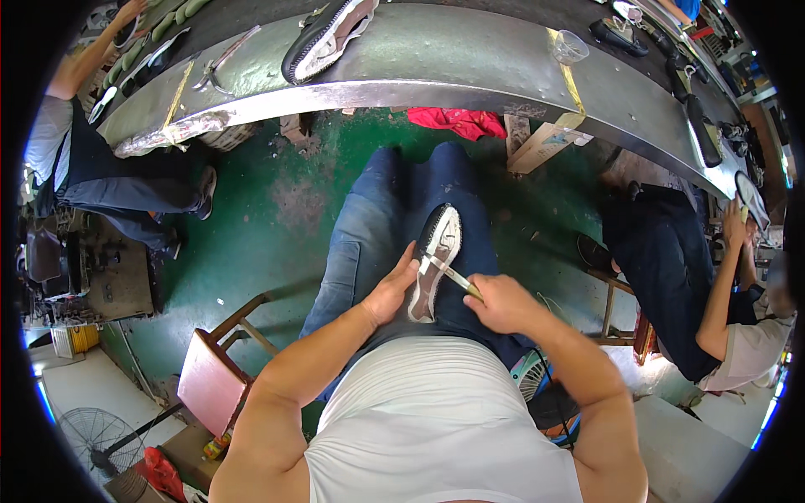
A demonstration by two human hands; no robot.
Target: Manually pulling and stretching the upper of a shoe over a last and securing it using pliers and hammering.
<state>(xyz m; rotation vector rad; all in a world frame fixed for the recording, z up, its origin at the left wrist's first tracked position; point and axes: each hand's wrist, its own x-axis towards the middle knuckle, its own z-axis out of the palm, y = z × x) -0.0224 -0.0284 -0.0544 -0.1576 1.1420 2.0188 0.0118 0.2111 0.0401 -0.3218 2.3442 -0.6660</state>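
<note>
A shoe upper on a last point(442, 239) lies bottom side up across my thighs, with a black outer edge and a white and brown underside. My left hand point(396, 289) grips its left side, fingers along the edge. My right hand point(501, 303) is closed round the pale handle of a hammer point(454, 277). The metal head of the hammer rests on or just over the middle of the shoe's underside; I cannot tell whether it touches.
Ahead runs a metal-edged workbench point(436, 50) bearing another shoe point(329, 40), pincers point(220, 67) and a clear plastic cup point(570, 48). A red cloth point(457, 122) lies beneath. People sit or stand at both sides. A stool point(214, 377) and a fan point(102, 457) are at left.
</note>
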